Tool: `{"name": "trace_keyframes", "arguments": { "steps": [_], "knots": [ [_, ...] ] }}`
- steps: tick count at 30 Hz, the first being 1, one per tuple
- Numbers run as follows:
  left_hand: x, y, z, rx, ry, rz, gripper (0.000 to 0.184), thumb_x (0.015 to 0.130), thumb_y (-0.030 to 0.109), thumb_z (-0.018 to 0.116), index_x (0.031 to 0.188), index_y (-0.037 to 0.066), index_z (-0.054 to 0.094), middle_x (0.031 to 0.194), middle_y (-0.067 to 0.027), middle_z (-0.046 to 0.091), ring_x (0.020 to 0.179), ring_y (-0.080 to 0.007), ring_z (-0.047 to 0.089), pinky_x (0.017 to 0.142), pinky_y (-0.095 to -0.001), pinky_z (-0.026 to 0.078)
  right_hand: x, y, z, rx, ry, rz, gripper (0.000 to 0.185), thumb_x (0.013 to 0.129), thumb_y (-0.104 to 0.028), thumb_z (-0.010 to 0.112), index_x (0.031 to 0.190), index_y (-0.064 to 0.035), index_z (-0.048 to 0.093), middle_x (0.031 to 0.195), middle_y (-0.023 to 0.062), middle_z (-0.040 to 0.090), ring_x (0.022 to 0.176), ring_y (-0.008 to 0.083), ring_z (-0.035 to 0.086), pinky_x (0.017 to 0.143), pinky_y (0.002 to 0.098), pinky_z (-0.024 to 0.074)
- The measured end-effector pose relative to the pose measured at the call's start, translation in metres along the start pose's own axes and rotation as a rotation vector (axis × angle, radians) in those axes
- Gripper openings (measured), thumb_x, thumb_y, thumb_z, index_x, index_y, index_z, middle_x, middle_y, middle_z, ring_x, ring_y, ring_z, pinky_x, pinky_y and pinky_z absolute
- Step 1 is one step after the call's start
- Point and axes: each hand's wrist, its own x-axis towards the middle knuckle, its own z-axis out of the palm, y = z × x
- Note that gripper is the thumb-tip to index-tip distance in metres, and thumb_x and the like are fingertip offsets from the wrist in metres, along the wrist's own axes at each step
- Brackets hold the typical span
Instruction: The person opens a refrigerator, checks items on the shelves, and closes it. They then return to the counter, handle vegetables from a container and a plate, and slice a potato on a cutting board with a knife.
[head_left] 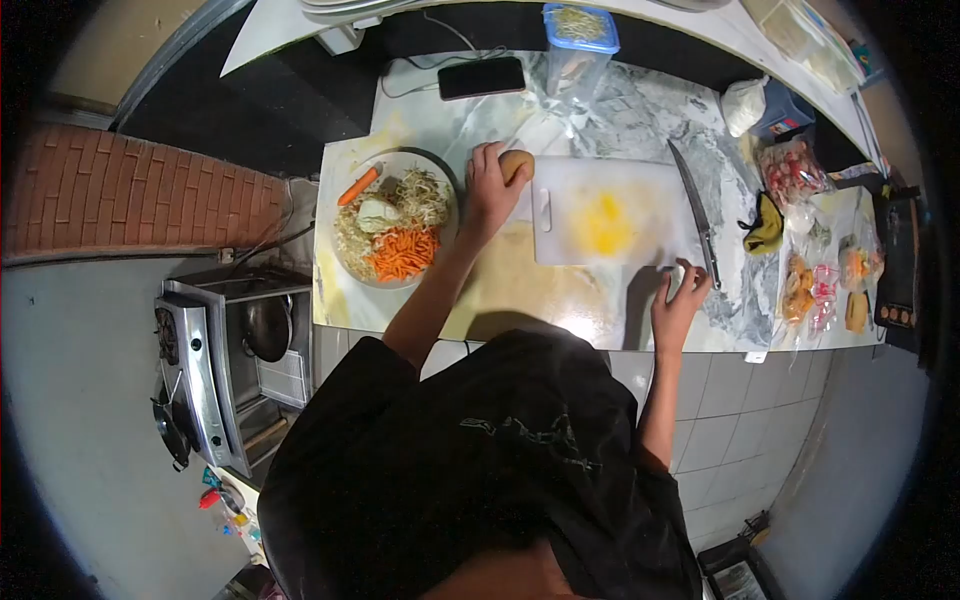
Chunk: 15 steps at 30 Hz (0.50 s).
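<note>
My left hand is closed around a tan, rounded potato-like vegetable at the left edge of the white cutting board. Yellow stains mark the middle of the board. My right hand is off the board's lower right corner, fingers apart and holding nothing, beside the handle of a long knife. The knife lies along the board's right side, blade pointing away from me. Left of my left hand is a large plate with shredded carrot, bean sprouts, a whole carrot piece and a pale cabbage-like piece.
A phone with a cable and a blue-lidded container stand at the back. To the right are a black-and-yellow cloth-like item and several bagged foods. A gas stove stands at the left, below table level.
</note>
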Motion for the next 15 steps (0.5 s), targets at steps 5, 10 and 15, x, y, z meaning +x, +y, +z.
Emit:
{"name": "trace_keyframes", "arguments": {
  "steps": [5, 10, 15],
  "knots": [
    [-0.012, 0.056, -0.053, -0.083, 0.03, 0.051, 0.053, 0.085, 0.02, 0.076, 0.128, 0.0, 0.051, 0.122, -0.0184, 0.056, 0.118, -0.0367, 0.055, 0.099, -0.0438, 0.045, -0.031, -0.033, -0.012, 0.029, -0.085, 0.11, 0.033, 0.095, -0.01, 0.062, 0.127, -0.0036, 0.054, 0.123, 0.0234, 0.046, 0.119, 0.0416, 0.047, 0.102, 0.0488, 0.0381],
    [-0.084, 0.108, -0.053, -1.168, -0.4, -0.639, 0.044, 0.097, 0.03, 0.062, 0.131, 0.004, 0.051, 0.129, -0.014, 0.059, 0.115, -0.0277, 0.059, 0.099, -0.041, 0.046, -0.044, -0.097, -0.045, 0.268, -0.151, -0.04, 0.057, 0.094, -0.031, 0.067, 0.143, -0.0073, 0.047, 0.151, 0.0258, 0.029, 0.142, 0.0438, 0.031, 0.116, 0.0501, 0.0298],
    [-0.151, 0.202, -0.063, -1.734, -0.833, -0.998, 0.061, 0.105, 0.055, 0.037, 0.148, 0.011, 0.039, 0.147, -0.01, 0.049, 0.133, -0.0219, 0.048, 0.11, -0.039, 0.039, -0.069, -0.087, -0.045, 0.092, -0.333, -0.457, 0.067, 0.086, -0.043, 0.069, 0.147, -0.0271, 0.047, 0.161, 0.0211, 0.021, 0.146, 0.0415, 0.028, 0.119, 0.0571, 0.0199]
  ]
}}
